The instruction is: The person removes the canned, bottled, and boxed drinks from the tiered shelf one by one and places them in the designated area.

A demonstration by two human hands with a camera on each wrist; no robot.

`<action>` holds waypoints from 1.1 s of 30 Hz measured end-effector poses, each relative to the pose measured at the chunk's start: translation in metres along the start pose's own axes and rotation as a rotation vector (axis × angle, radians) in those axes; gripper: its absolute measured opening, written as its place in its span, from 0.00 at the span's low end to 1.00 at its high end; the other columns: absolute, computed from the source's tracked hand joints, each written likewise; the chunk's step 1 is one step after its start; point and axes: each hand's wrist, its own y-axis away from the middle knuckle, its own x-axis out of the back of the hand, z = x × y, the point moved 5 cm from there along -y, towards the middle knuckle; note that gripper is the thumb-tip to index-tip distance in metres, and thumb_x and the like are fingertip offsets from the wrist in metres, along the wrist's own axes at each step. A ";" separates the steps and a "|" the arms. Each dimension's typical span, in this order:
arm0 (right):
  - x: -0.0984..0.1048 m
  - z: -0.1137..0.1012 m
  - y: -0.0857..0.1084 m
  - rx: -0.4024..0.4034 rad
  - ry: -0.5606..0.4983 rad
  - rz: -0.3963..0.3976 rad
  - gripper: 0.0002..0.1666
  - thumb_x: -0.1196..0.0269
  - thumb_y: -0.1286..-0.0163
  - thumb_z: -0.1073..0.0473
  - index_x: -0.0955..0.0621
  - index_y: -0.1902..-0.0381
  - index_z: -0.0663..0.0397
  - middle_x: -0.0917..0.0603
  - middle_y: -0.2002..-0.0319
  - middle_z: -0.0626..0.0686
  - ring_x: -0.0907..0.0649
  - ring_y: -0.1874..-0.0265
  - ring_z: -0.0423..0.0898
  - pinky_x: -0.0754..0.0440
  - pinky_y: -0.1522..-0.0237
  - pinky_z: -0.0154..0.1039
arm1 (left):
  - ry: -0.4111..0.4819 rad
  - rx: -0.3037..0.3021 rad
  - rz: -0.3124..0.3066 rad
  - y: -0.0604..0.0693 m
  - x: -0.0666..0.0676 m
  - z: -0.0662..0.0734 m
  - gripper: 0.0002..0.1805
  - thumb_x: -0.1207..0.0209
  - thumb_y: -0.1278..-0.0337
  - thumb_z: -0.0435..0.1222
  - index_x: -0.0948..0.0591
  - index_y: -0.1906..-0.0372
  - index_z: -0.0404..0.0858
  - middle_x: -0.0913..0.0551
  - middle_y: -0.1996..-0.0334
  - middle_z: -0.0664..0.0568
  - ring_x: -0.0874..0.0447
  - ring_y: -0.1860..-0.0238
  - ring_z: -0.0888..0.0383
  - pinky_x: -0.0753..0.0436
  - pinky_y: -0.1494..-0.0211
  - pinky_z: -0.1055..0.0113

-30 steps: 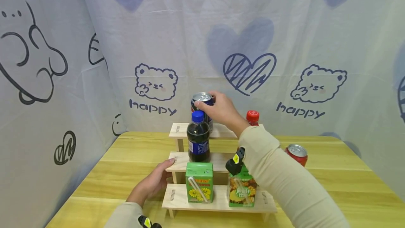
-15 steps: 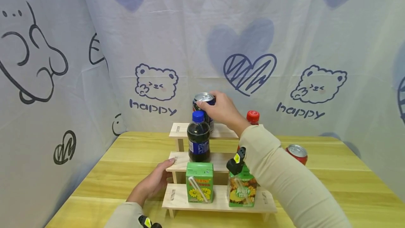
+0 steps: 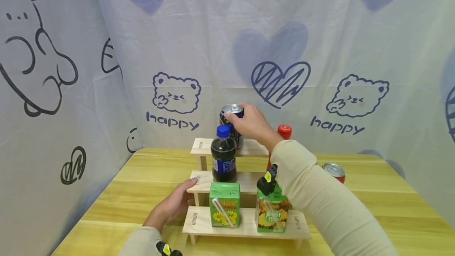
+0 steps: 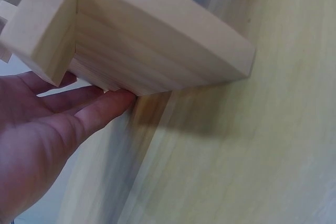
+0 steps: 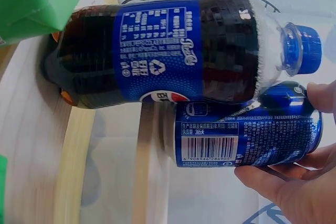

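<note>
R hand (image 3: 251,123) fingers gripping blue can (image 5: 247,135) behind cola btl (image 3: 224,151); L hand (image 3: 172,205) fingers holding wdn rack (image 3: 249,177).

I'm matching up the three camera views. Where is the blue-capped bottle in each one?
Head: the blue-capped bottle stands at picture centre, slightly low, on the middle tier.
Left wrist: not in it.
Right wrist: across the upper middle, sideways in the image, cap toward the right, above the blue can.
Shared landmark: the wooden stand, partly visible in all three.

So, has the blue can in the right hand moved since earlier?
Yes, the can has shifted slightly right in the head view, judged against the wooden shelf.
</note>
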 end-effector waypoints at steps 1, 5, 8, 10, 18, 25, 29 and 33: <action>0.001 0.000 0.000 0.006 0.006 0.000 0.37 0.46 0.31 0.41 0.37 0.32 0.55 0.26 0.42 0.57 0.25 0.47 0.52 0.25 0.42 0.48 | 0.001 0.000 0.001 0.001 0.000 0.001 0.38 0.64 0.34 0.60 0.50 0.28 0.40 0.41 0.35 0.34 0.34 0.38 0.41 0.28 0.39 0.49; 0.007 -0.004 0.001 0.033 0.019 0.006 0.36 0.46 0.31 0.41 0.36 0.32 0.55 0.25 0.43 0.57 0.25 0.48 0.51 0.24 0.43 0.47 | -0.004 -0.002 0.003 0.002 -0.001 0.003 0.38 0.63 0.34 0.59 0.50 0.28 0.40 0.40 0.36 0.34 0.34 0.39 0.41 0.28 0.39 0.49; 0.013 -0.007 0.001 0.061 0.018 0.017 0.34 0.46 0.31 0.42 0.34 0.35 0.56 0.24 0.46 0.56 0.24 0.51 0.51 0.22 0.47 0.47 | -0.006 -0.002 0.006 0.001 0.000 0.002 0.38 0.63 0.33 0.59 0.49 0.28 0.40 0.40 0.36 0.34 0.34 0.39 0.42 0.28 0.39 0.50; 0.017 -0.008 0.001 0.072 0.025 0.029 0.34 0.46 0.31 0.42 0.33 0.35 0.57 0.24 0.47 0.56 0.23 0.52 0.50 0.22 0.49 0.46 | -0.004 -0.003 0.006 0.000 0.001 0.002 0.38 0.64 0.33 0.59 0.49 0.28 0.40 0.40 0.36 0.34 0.33 0.39 0.42 0.28 0.39 0.50; 0.030 -0.009 0.003 0.058 0.075 0.057 0.37 0.47 0.31 0.41 0.37 0.32 0.58 0.25 0.44 0.58 0.25 0.48 0.51 0.23 0.47 0.47 | -0.005 -0.003 0.007 0.005 -0.003 0.009 0.39 0.63 0.34 0.59 0.49 0.28 0.38 0.40 0.36 0.33 0.33 0.39 0.41 0.28 0.39 0.49; 0.043 -0.005 0.003 0.044 0.067 0.074 0.40 0.48 0.31 0.41 0.40 0.29 0.57 0.30 0.37 0.59 0.28 0.41 0.54 0.25 0.44 0.50 | -0.007 -0.003 0.023 0.013 -0.010 0.020 0.39 0.62 0.34 0.59 0.48 0.29 0.36 0.38 0.37 0.32 0.32 0.41 0.42 0.27 0.40 0.49; 0.048 -0.002 0.003 0.048 0.058 0.070 0.37 0.48 0.30 0.42 0.38 0.31 0.57 0.28 0.40 0.59 0.25 0.45 0.53 0.23 0.47 0.49 | -0.004 0.004 0.017 0.004 -0.003 0.008 0.38 0.63 0.34 0.59 0.48 0.29 0.39 0.39 0.36 0.34 0.32 0.40 0.43 0.27 0.40 0.50; 0.054 0.002 0.003 0.062 0.078 0.075 0.36 0.49 0.29 0.42 0.36 0.33 0.58 0.26 0.42 0.59 0.25 0.47 0.53 0.23 0.47 0.50 | -0.003 0.006 0.017 0.001 -0.001 0.003 0.38 0.64 0.34 0.60 0.48 0.29 0.40 0.39 0.36 0.34 0.33 0.40 0.42 0.27 0.41 0.50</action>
